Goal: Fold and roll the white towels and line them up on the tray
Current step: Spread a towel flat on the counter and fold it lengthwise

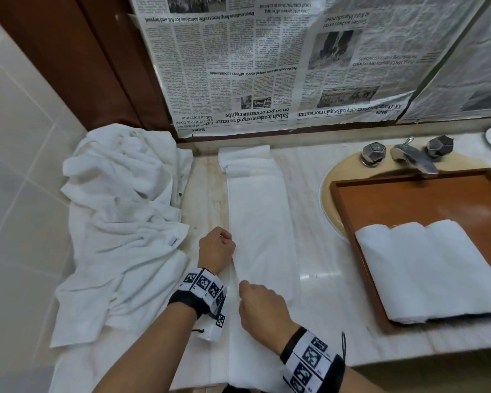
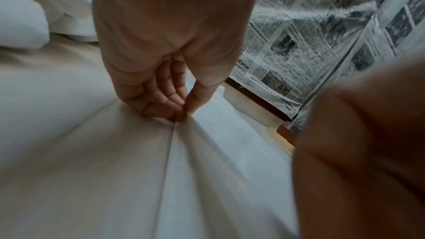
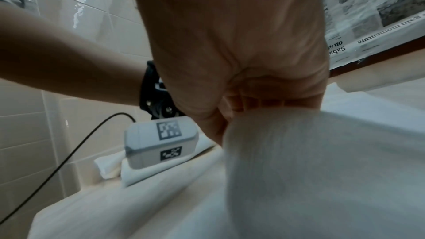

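Observation:
A long white towel [image 1: 260, 222] lies folded lengthwise down the marble counter, its far end doubled over near the wall. My left hand [image 1: 217, 246] pinches the towel's left edge [image 2: 181, 121] between thumb and fingertips. Nearer to me, my right hand [image 1: 260, 303] grips the same left edge, and the cloth [image 3: 299, 152] bulges up in front of its curled fingers. A brown wooden tray [image 1: 408, 199] sits over the sink on the right. Three rolled white towels [image 1: 425, 268] lie side by side at its near end.
A heap of loose white towels [image 1: 119, 217] covers the counter's left end by the tiled wall. Newspaper [image 1: 267, 61] covers the mirror behind. A metal tap [image 1: 411, 157] with two handles stands behind the tray. The counter's front edge runs just below my wrists.

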Demonstrator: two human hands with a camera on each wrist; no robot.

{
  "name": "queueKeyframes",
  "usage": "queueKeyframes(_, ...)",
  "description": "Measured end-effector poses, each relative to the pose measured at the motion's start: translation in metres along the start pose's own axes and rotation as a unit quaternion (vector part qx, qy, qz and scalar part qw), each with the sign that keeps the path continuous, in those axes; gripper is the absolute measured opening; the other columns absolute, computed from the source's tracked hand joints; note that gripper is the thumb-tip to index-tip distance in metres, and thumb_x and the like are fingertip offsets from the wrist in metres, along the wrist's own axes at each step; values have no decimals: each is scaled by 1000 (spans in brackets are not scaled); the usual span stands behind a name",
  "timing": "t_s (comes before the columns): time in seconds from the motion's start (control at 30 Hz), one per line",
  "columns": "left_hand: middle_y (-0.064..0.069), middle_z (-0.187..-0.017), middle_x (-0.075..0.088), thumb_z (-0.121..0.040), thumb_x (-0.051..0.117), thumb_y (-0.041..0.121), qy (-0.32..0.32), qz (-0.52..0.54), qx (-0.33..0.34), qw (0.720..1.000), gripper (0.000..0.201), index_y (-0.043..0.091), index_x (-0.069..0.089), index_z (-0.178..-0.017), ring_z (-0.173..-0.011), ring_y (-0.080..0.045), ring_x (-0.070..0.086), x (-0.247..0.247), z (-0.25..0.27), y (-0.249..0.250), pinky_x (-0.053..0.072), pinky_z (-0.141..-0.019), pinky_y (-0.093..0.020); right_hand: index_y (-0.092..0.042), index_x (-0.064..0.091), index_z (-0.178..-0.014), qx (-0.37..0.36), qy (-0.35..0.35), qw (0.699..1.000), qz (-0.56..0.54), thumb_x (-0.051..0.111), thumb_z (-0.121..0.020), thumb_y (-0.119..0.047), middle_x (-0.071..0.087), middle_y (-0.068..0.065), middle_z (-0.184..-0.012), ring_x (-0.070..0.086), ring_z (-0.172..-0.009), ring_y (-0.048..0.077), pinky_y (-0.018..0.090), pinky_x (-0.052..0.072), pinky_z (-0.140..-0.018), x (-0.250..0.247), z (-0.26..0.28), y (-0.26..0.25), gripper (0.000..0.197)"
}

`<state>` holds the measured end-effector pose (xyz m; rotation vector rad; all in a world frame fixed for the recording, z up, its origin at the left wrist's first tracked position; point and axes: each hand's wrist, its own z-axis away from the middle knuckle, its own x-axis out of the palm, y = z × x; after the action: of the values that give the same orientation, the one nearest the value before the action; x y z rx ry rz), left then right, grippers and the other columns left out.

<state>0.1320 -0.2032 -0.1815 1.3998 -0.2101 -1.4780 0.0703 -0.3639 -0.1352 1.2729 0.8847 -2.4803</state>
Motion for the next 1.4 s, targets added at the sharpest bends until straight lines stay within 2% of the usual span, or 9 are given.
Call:
queueKeyframes(0.13, 0, -87, 68, -87, 53, 6, 1, 1, 6, 1000, 18, 10, 66, -98, -77, -12, 60, -1, 3, -5, 37, -60, -7, -8, 55, -111, -33, -99, 988, -117, 44, -99, -18, 64, 15, -101, 61, -86, 32, 37, 51, -73, 0, 17, 12, 19)
queueKeyframes(0.33, 0, -86, 67, -90, 53, 5, -5, -15, 30, 999, 16, 10, 66, -98, -74, -8, 58, 0, 2, -13, 41, -61, -5, -16, 62, -124, -110, -184, 972, -95, 40, -101, -20, 66, 10, -118, 61, -106, 26, 30, 47, -89, -28, 23, 23, 32)
queueKeyframes(0.53, -7, -94, 64, -89, 54, 3, 7, -63, 95, 993, 18, 6, 63, -104, -84, -24, 60, 5, -3, -17, 52, -82, -39, -12, 67, -112, -107, 21, 982, -156, 51, -99, -23, 71, 6, -104, 65, -91, 20, 36, 52, -86, -43, -30, 57, 23)
queueKeyframes(0.63, -12, -129, 58, -94, 53, 12, 12, -144, 145, 979, 35, 8, 58, -128, -113, -34, 54, 12, -2, -13, 45, -93, -42, -8, 60, -128, -107, 123, 982, -91, 49, -100, -24, 64, 10, -124, 57, -112, 26, 38, 46, -97, -43, -71, 81, 34)
queueKeyframes(0.77, 9, -163, 25, -101, 26, 41, -26, -243, 150, 958, 54, 29, 34, -153, -147, -25, 23, 26, 1, -7, 28, -109, -47, -3, 50, -141, -101, 146, 984, -13, 42, -99, -31, 50, 14, -145, 47, -133, 31, 42, 39, -110, -40, -108, 94, 51)
queueKeyframes(0.87, 15, -165, 18, -97, 8, 49, -31, -307, 157, 938, 63, 35, 26, -157, -150, -28, 20, 33, -1, -12, 29, -108, -50, -6, 46, -145, -102, 118, 986, 49, 27, -96, -44, 43, 12, -153, 42, -140, 29, 48, 36, -114, -34, -118, 98, 65)
queueKeyframes(1.07, 17, -166, 7, -96, 3, 55, -36, -321, 115, 940, 63, 42, 10, -158, -154, -29, 6, 20, -1, -27, 16, -118, -54, -19, 4, -160, 18, 104, 990, 90, -13, -84, -56, -6, -6, -166, -6, -153, 13, 43, -2, -122, -40, -114, 125, 86)
queueKeyframes(1.2, 22, -165, -4, -105, 14, 49, -29, -260, 102, 960, 53, 46, 1, -157, -154, -23, -5, 26, -12, -7, 6, -119, -57, -16, 5, -159, -11, 120, 989, 89, -9, -90, -50, -6, -5, -166, -8, -153, 13, 44, -6, -123, -37, -117, 110, 78)
queueKeyframes(1.4, 27, -162, -12, -106, 11, 49, -53, -301, 106, 946, 53, 46, -5, -156, -154, -20, -10, 40, -28, -2, -2, -121, -57, -25, -8, -158, -14, 96, 990, 103, -6, -97, -57, -19, -13, -161, -16, -151, 9, 45, -6, -123, -34, -133, 115, 69)
